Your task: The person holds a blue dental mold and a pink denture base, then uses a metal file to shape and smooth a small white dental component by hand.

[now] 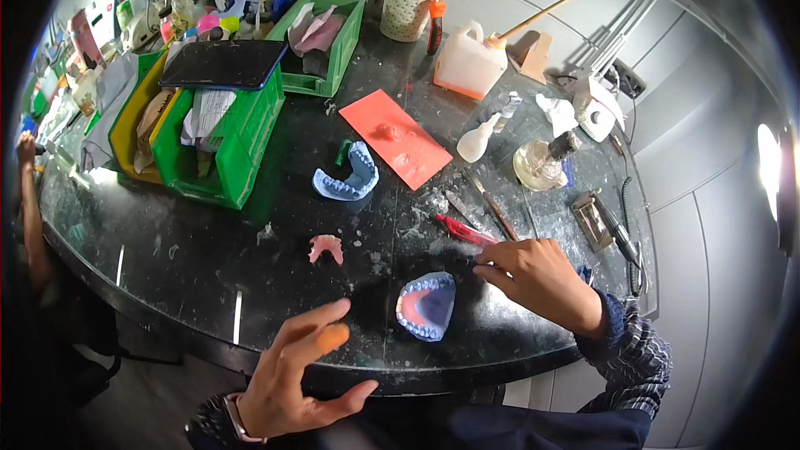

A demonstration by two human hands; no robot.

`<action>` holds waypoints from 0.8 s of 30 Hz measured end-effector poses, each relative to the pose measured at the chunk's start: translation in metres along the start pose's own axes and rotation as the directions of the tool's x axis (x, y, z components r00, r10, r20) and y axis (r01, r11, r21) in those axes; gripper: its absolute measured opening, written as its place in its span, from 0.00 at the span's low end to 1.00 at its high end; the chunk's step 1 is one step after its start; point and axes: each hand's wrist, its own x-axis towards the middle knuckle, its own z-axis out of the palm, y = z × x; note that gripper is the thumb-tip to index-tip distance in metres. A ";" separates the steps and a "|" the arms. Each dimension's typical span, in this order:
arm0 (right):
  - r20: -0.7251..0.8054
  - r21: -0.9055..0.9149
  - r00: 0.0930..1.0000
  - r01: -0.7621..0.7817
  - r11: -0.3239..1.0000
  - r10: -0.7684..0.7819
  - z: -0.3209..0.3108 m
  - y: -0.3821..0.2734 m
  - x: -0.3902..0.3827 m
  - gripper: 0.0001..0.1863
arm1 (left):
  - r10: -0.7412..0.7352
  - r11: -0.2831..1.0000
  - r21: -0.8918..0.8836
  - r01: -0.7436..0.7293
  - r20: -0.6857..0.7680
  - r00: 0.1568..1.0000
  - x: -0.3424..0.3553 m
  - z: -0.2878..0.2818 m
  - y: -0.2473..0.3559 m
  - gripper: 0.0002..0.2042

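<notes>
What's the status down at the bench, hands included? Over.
Left hand empty, fingers spread. Right hand by red pen, grip unclear. Blue dental model between them, untouched. Nothing seen between it and either hand.

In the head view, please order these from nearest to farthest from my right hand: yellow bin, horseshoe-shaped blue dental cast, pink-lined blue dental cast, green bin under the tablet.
1. Pink-lined blue dental cast: just left of your right hand.
2. Horseshoe-shaped blue dental cast: left, farther back.
3. Green bin under the tablet: farther left.
4. Yellow bin: leftmost.
</notes>
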 end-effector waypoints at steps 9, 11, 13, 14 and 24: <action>-0.332 0.611 0.918 0.036 0.791 0.215 0.006 0.013 0.006 0.06 | -0.112 0.988 0.142 0.068 0.334 0.936 0.063 0.042 -0.008 0.42; -0.223 0.894 0.919 0.059 0.445 0.326 0.015 0.019 0.004 0.05 | -0.058 0.983 0.183 -0.009 0.357 0.932 0.067 0.053 -0.016 0.44; -0.202 0.977 0.919 0.168 0.128 0.339 0.029 0.019 -0.002 0.06 | 0.066 0.984 0.129 -0.121 0.367 0.928 0.070 0.061 -0.022 0.45; -0.197 0.979 0.924 0.201 0.021 0.329 0.032 0.018 -0.002 0.07 | 0.008 0.990 0.125 -0.061 0.386 0.923 0.074 0.063 -0.024 0.49; -0.709 0.695 0.663 0.600 0.396 0.239 0.048 0.020 -0.003 0.09 | -0.250 0.621 -0.581 0.527 0.490 0.835 0.130 0.086 -0.020 0.53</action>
